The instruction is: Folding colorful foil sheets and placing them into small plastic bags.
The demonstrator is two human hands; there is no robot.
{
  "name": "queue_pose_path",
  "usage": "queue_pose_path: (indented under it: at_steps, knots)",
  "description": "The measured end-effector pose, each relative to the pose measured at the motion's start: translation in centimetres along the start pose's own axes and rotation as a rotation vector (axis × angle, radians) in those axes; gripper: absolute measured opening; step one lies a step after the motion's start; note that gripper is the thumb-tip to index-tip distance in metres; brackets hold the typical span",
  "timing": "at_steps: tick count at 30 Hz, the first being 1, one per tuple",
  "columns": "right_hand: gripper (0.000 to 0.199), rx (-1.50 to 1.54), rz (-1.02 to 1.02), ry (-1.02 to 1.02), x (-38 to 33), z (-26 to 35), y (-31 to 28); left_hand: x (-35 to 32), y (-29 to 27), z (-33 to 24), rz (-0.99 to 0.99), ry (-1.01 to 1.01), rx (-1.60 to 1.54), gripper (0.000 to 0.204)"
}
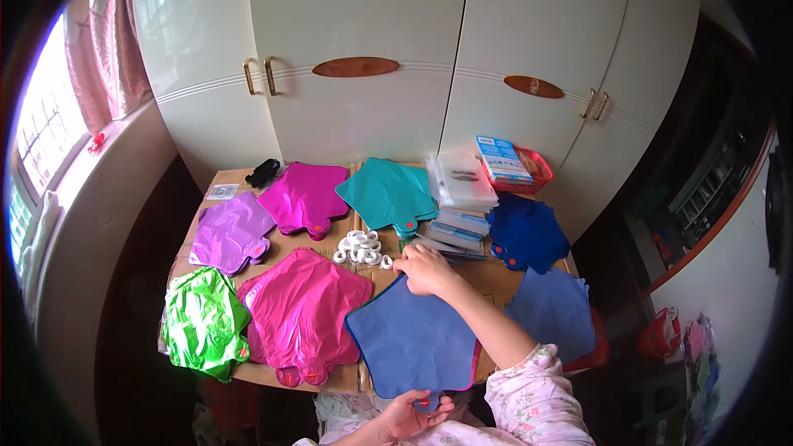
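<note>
A flat, dull-blue, star-like foil balloon lies at the table's near edge, with its small rounded tab hanging over. My left hand is closed round that tab, thumb on top. At the balloon's far corner is my right hand, its fingers bent together and pointing down. What the right fingertips pinch, if anything, is hidden. Just beyond them lies a pile of small white rolls. Left of the blue balloon is a stack of shiny pink foil balloons.
Cardboard covers the table. Around it lie green, lilac, magenta, teal, dark blue and pale blue foil balloons. Clear bags, stacked cards and a red basket stand at the far right.
</note>
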State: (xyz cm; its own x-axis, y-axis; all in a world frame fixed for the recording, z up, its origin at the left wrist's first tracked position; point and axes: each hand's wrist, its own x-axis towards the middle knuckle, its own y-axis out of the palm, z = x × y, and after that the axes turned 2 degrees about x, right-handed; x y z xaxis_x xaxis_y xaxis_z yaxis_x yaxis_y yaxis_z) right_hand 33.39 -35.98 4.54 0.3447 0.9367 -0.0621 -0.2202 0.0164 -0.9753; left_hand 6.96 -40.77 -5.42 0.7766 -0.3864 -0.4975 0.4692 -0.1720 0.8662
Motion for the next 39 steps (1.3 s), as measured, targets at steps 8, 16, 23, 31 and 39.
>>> queue_pose_path:
  at_steps: [8, 16, 23, 31, 39]
  knots:
    - [0.019, 0.095, 0.039, -0.056, -1.8, -1.8, 0.9, 0.3, 0.7, 0.3, -0.026, 0.018, 0.014, 0.035]
    - [0.022, 0.322, -0.224, -0.083, -3.8, -3.5, 2.9, -0.7, 1.1, 1.7, -0.178, 0.155, 0.216, 0.020]
    - [0.033, 0.377, -0.074, -0.144, -4.4, -3.9, 3.7, 0.2, -5.7, 3.0, -0.396, 0.502, 1.070, 0.027]
    - [0.038, 0.437, 0.194, 0.039, -4.6, -3.6, 0.1, -2.6, -1.6, 2.0, -0.325, 0.204, 0.340, 0.034]
    - [0.044, 0.321, 0.233, 0.278, -3.8, -3.1, 0.1, -1.9, -2.0, 1.5, 0.076, -0.058, -0.011, 0.058]
